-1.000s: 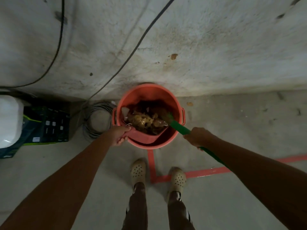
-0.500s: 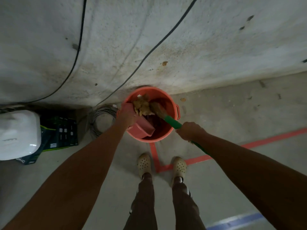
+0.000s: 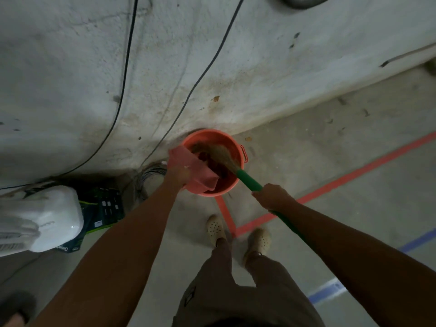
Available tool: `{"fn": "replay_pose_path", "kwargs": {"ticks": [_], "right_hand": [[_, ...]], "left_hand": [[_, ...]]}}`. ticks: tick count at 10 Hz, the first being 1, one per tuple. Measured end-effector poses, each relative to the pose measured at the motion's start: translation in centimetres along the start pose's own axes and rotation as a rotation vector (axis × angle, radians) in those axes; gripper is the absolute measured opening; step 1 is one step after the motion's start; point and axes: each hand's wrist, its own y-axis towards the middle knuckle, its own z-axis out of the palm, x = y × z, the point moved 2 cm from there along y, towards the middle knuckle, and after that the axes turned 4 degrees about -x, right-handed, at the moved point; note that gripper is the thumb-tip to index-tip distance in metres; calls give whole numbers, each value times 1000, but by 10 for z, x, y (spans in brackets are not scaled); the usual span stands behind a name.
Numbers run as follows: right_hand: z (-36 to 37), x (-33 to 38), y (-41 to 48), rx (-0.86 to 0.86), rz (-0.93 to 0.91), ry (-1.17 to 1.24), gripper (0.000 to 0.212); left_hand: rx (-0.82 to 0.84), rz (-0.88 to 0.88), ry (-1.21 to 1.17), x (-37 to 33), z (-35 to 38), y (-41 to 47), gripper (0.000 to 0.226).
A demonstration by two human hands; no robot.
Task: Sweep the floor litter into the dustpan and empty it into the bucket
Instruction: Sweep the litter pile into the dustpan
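Low in the frame, two pale shoes (image 3: pixel 214 226) stand on the concrete floor astride red tape (image 3: pixel 354 178). Right of centre, the right hand (image 3: pixel 271 197) is closed in a fist round the green broom (image 3: pixel 249 181) handle. At centre the left hand (image 3: pixel 178 172), blurred, grips the edge of the pink dustpan (image 3: pixel 200 168), which is tipped steeply with its mouth down inside the orange bucket (image 3: pixel 236 142). The broom's tan bristles also reach into the bucket, beside the pan. The bucket stands at the foot of the stained wall (image 3: pixel 70 79), where black cables (image 3: pixel 205 69) run.
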Motion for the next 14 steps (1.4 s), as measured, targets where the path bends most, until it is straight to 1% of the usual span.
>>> {"fn": "replay_pose_path", "kwargs": {"ticks": [1, 2, 3, 4, 5, 6, 7, 8, 9, 10, 12, 13, 14], "right_hand": [[6, -12, -20, -50, -10, 7, 41], [12, -28, -37, -73, -10, 58, 42], [23, -50, -55, -65, 8, 168, 42], [41, -78, -76, -82, 18, 237, 40], [68, -116, -99, -146, -16, 275, 38], [98, -153, -132, -212, -39, 348, 36], [124, -187, -174, -304, -38, 436, 35], [141, -222, -212, -415, 19, 557, 39], [149, -259, -245, -518, 114, 671, 43], [148, -299, -275, -635, 191, 768, 45], [141, -374, -323, -841, 384, 929, 40], [138, -412, -336, -888, 489, 1018, 36], [134, -453, -340, -909, 595, 1088, 40]], "left_hand": [[41, 37, -21, 44, 18, 39, 19], [13, 120, -84, 57, 25, 31, 33], [-39, 84, -137, 64, 36, 12, 37], [-21, 53, -131, 68, 48, -14, 47], [-19, 73, -155, 94, 73, -14, 72], [-16, 142, -138, 105, 99, -34, 81], [-2, 302, -130, 82, 113, -123, 58], [51, 398, -127, 76, 145, -177, 65], [96, 501, -94, 62, 182, -225, 73], [168, 599, -89, 42, 221, -278, 69], [317, 753, -15, -2, 302, -360, 63], [386, 850, 73, -25, 345, -390, 64], [444, 924, 174, -52, 395, -412, 65]]}}
